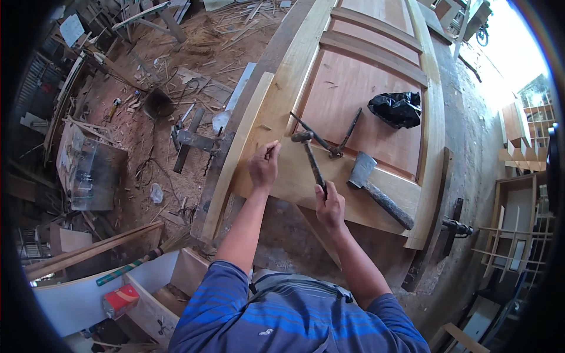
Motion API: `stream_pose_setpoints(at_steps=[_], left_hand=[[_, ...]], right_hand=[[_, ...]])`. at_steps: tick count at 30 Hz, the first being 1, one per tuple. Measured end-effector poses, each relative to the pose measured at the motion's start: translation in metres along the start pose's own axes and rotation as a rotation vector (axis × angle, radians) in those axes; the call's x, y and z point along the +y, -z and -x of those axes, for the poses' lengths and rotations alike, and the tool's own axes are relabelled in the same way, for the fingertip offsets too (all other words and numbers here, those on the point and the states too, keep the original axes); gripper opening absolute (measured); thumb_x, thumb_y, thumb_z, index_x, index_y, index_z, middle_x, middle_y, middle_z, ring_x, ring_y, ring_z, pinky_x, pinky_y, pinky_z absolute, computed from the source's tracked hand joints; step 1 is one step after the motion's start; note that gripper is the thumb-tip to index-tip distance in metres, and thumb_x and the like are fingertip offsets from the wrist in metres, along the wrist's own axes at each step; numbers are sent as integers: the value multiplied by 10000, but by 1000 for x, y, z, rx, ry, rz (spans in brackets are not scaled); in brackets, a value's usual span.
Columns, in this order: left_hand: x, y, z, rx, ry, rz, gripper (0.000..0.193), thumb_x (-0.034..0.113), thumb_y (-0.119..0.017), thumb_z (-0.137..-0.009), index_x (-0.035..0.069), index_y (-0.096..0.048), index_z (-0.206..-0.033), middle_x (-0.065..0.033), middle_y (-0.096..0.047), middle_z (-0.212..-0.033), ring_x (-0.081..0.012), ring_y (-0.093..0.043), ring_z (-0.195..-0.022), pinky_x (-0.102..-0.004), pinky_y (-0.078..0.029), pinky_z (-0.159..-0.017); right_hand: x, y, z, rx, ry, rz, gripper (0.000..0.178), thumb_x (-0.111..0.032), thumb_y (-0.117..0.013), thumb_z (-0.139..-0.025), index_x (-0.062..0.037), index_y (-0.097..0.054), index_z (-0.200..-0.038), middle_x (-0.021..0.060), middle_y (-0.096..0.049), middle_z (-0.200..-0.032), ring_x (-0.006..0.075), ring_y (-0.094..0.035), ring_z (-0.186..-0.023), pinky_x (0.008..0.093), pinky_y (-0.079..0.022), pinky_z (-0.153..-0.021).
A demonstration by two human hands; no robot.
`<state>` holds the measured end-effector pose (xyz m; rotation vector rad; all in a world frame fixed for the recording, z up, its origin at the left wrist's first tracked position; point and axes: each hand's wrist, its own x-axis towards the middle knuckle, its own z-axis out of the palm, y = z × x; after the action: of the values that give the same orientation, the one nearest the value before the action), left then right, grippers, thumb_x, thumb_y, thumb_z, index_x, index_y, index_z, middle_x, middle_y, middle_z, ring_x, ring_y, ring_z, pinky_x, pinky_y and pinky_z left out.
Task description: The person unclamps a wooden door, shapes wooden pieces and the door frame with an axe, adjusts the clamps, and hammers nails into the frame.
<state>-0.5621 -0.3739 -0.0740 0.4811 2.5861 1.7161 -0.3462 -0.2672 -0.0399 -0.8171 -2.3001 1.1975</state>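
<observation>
My right hand [331, 207] is closed round the handle of a hammer [315, 163], its head raised over the wooden door [294, 170]. My left hand [263, 167] makes a pinch above the door's near left corner. Anything between its fingers is too small to make out. A pair of pincers [336, 151] lies with handles spread just beyond the hammer. To the right, a hatchet [376, 192] rests on the near rail, its worn handle toward the door's right corner. On the pinkish panel farther off sits a crumpled black plastic bag [395, 110].
The door lies on a workbench with a clamp [456, 227] at its right and another metal clamp [197, 140] at its left. Wood scraps [206, 88] litter the ground. At lower left, a wooden box frame [144, 294] holds a red can [120, 301]. Slatted frames [518, 229] stand at right.
</observation>
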Motion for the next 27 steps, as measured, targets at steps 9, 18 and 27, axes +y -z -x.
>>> stream_pose_setpoints(at_steps=[9, 18, 27], left_hand=[[-6, -5, -12, 219, -83, 10, 214, 210, -784, -1028, 20, -810, -1125, -117, -835, -981, -148, -790, -859, -306, -608, -755], [-2, -7, -18, 140, -71, -76, 192, 172, -782, -1021, 18, -804, -1133, -116, -830, -1021, -161, -794, -905, -313, -617, -807], [-11, -7, -16, 137, -246, -200, 363, 160, -827, -947, 95, -737, -1292, -84, -830, -1023, -238, -806, -908, -369, -631, -822]], right_hand=[[6, -5, 3, 46, 89, -19, 271, -297, -675, -1096, -38, -655, -1175, 217, -687, -767, 442, -705, -676, 497, -525, -606], [1, -3, -2, -22, 43, -7, 266, -284, -672, -1097, -32, -666, -1182, 210, -696, -769, 412, -713, -669, 485, -526, -607], [-14, 9, -25, -77, 136, -26, 286, -284, -726, -1069, -16, -668, -1149, 181, -685, -767, 364, -707, -648, 441, -531, -617]])
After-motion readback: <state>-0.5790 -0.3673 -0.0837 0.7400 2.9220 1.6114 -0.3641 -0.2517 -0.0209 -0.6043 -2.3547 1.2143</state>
